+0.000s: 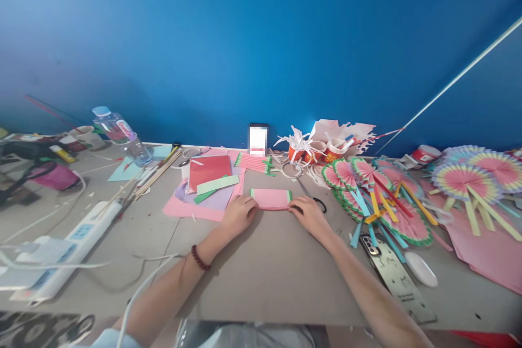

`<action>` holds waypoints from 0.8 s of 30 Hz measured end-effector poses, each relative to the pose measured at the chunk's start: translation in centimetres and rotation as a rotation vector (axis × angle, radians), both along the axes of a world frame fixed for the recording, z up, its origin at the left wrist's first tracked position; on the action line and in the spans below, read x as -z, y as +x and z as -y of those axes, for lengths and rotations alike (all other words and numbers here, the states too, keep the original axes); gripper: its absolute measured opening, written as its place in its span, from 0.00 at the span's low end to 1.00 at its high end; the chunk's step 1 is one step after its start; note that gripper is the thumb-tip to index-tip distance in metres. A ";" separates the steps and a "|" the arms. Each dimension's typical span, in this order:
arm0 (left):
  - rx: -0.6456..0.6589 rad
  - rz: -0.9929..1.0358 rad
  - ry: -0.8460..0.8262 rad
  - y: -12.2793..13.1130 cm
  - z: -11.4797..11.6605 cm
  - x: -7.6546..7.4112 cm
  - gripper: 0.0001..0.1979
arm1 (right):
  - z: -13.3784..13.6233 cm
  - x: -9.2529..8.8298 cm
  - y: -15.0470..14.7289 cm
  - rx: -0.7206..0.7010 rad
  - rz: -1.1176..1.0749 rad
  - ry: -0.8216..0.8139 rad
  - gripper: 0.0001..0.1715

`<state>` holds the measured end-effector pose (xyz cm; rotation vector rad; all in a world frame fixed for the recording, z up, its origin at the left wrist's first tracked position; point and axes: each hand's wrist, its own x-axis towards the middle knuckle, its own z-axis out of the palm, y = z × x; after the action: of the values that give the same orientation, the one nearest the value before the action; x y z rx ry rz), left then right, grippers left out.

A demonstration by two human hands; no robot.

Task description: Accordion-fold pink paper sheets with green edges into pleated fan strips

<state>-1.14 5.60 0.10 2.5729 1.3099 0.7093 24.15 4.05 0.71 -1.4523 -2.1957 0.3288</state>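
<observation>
A pink folded paper strip (271, 199) with green ends lies on the grey table between my two hands. My left hand (240, 212) grips its left end, fingers curled and partly hidden by the back of the hand. At the right end my right hand (306, 214) pinches the near corner between thumb and fingers. Black-handled scissors (319, 204) lie just behind my right hand. A pleated pink paper piece with green edges (253, 162) rests farther back, in front of an upright phone (258, 140).
On the left are a power strip (77, 242), wooden sticks (157, 176) and a tilted plastic bottle (122, 133). Coloured paper sheets (173, 209) lie left of centre. Finished paper fans (467, 182), a patterned phone (397, 277) and a white mouse (421, 269) occupy the right. Paper cups (335, 148) stand against the blue wall.
</observation>
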 end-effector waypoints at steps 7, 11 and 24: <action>0.014 -0.005 0.018 -0.4 -0.5 0.4 0.11 | -0.8 1.1 0.5 0.015 -0.116 0.026 0.10; 0.030 0.019 0.052 -0.5 -0.9 1.0 0.13 | -1.0 1.3 0.4 0.016 -0.128 0.023 0.10; 0.073 0.001 0.048 -0.8 -1.2 0.8 0.11 | -0.6 1.4 0.1 0.047 -0.088 0.049 0.11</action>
<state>-1.94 6.79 -0.74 2.6429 1.2067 0.7373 24.26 4.68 -0.64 -1.4332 -2.0828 0.3140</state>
